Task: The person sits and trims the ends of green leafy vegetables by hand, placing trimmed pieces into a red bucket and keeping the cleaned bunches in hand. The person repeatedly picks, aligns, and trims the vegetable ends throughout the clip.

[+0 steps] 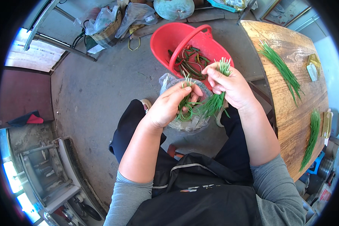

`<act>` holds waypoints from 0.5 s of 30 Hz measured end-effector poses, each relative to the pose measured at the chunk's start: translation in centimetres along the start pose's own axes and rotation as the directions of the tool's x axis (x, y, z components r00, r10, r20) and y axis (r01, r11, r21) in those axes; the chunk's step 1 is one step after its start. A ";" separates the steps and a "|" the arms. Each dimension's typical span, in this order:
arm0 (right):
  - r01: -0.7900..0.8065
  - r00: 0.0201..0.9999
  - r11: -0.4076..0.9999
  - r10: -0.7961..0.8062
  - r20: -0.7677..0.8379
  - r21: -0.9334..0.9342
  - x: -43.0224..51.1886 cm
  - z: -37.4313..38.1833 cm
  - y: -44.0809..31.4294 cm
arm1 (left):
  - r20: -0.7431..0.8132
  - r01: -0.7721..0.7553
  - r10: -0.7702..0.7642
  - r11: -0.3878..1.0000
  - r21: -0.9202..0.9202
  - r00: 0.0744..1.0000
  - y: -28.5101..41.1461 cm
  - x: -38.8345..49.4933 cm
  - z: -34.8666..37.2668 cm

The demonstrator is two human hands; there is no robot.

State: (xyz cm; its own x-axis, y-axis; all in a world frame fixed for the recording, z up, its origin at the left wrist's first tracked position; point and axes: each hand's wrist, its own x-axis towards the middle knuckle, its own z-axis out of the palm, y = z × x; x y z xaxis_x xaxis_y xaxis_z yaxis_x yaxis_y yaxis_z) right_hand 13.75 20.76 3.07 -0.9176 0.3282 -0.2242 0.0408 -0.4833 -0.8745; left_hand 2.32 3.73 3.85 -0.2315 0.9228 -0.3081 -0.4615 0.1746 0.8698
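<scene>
My left hand (178,101) grips a small, loose bunch of green garlic chives (188,111), its pale stem ends poking up above the thumb. A thicker, straighter chive bunch (214,104) is held in my right hand (226,84), with cut white ends upward and leaves hanging down. Below both hands sits a clear plastic bag (183,124) on the floor between my feet; its contents are partly hidden. Just beyond stands a red plastic basket (162,36) with an arched handle, holding dark green and reddish plant scraps (190,62).
To the right, a wooden table (288,124) carries two chive bundles (282,67) and small packets (313,70). A wicker basket (107,32) with plastic bags and a large pale gourd (173,10) stand along the far wall. A metal shelf (70,169) is at lower left.
</scene>
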 end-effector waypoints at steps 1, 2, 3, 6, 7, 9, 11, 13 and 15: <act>-0.026 1.000 1.000 0.026 -0.004 -0.011 -0.1 0.3 0.0 | 0.032 -0.011 0.009 0.998 0.058 0.999 0.0 0.0 0.0; -0.052 0.999 0.998 0.052 -0.007 -0.023 -0.1 0.6 -0.1 | 0.034 0.004 -0.006 0.998 0.059 0.999 -0.2 0.0 0.1; -0.078 0.997 0.996 0.078 -0.012 -0.035 -0.2 0.8 -0.2 | 0.050 0.023 -0.027 0.996 0.084 0.998 -0.1 -0.1 0.2; -0.158 0.982 0.987 0.160 0.100 -0.021 -0.3 0.9 -0.5 | 0.082 0.063 -0.074 0.989 0.134 0.994 -0.1 -0.3 0.3; -0.185 0.972 0.982 0.187 0.141 -0.030 -0.4 0.8 -0.5 | 0.097 0.061 -0.076 0.988 0.145 0.992 -0.1 -0.3 0.3; -0.139 0.981 0.987 0.148 0.127 -0.081 -0.5 1.1 -0.3 | 0.126 0.058 -0.079 0.984 0.166 0.989 -0.1 -0.2 0.3; -0.087 0.992 0.993 0.094 0.086 -0.084 -0.5 1.0 0.0 | 0.144 0.041 -0.071 0.978 0.203 0.987 0.0 -0.2 0.2; -0.026 1.000 0.997 0.027 -0.009 0.073 -0.3 0.1 0.0 | 0.156 0.018 -0.054 0.975 0.220 0.986 0.1 -0.2 0.0; 0.036 0.999 0.985 -0.031 -0.032 0.166 0.1 -0.7 -0.5 | 0.161 -0.010 -0.026 0.976 0.219 0.987 -0.1 -0.1 -0.2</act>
State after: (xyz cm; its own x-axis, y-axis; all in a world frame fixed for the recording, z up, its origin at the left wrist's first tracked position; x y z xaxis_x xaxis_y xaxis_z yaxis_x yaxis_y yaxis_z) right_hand 13.95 21.62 3.20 -0.9052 0.3691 -0.2107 -0.0585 -0.5992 -0.7985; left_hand 2.20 3.52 3.72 -0.0783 0.9612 -0.2643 -0.2608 0.2362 0.9361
